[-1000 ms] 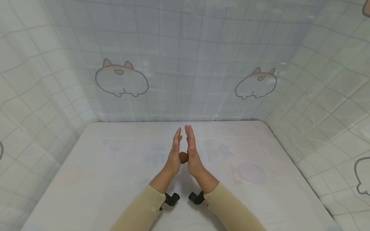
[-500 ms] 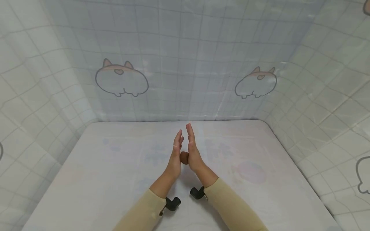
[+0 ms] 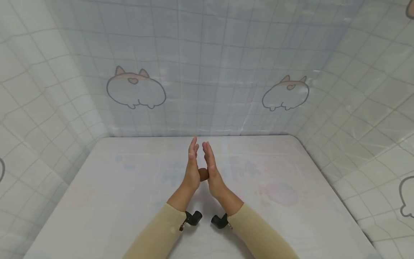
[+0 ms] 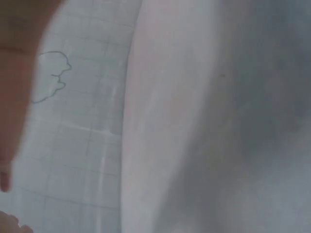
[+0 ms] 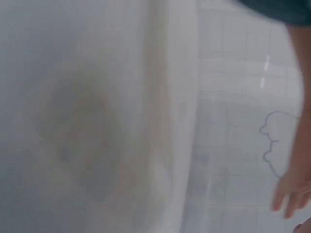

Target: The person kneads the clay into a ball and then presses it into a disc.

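Between my two palms sits a small brown lump, roundish and dough-like, pressed from both sides. My left hand stands on edge with straight fingers pointing forward, its palm against the lump. Facing it, my right hand also has straight fingers and touches the lump's other side. The fingertips of the two hands are slightly apart. Blurred parts of a hand show at the left edge of the left wrist view, and of a hand at the right edge of the right wrist view; the lump is not clearly seen in either.
A table with a pale, faintly printed cover lies under the hands. Gridded curtains with cartoon animal drawings stand at the back and both sides. Black wrist cameras sit at both cuffs.
The hands slide back and forth against each other: the right reached further forward half a second ago, the left does now. The lump has shifted slightly left and stays between the palms.
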Available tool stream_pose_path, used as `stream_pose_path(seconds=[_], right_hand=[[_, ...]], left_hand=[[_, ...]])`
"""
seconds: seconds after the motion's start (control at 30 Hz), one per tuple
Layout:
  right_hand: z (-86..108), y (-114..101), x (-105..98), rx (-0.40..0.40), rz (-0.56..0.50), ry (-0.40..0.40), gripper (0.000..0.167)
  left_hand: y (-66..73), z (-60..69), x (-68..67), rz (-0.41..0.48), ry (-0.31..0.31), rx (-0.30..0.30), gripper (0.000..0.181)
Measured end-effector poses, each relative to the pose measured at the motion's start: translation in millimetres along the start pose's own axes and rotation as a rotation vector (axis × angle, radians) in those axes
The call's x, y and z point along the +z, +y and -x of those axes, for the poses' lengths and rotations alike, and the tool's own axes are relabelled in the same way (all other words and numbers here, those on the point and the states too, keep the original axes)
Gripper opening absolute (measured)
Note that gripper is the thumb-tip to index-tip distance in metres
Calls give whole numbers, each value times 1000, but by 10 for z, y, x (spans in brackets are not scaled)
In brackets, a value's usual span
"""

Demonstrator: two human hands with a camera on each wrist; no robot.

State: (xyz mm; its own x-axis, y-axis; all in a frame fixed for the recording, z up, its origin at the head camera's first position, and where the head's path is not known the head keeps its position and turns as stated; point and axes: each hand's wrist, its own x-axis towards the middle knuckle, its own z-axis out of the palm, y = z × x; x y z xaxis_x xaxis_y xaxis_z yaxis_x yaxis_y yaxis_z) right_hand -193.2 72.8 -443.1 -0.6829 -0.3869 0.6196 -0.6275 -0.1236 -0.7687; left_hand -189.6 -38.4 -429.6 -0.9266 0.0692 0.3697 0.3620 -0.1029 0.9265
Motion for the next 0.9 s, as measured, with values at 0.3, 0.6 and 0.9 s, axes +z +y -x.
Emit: stream_pose_path(seconds=[0.3, 0.6, 0.9], right_hand=[[-104, -88, -55, -17, -6, 77, 87], [-72, 49, -93, 106, 86, 77, 87], [-4, 92, 13, 75, 31, 5, 83]], left_hand=[[-126, 92, -15, -86, -113, -44, 81], [-35, 128, -6, -2, -150, 27, 85], [52, -16, -64, 87, -42, 99, 94]])
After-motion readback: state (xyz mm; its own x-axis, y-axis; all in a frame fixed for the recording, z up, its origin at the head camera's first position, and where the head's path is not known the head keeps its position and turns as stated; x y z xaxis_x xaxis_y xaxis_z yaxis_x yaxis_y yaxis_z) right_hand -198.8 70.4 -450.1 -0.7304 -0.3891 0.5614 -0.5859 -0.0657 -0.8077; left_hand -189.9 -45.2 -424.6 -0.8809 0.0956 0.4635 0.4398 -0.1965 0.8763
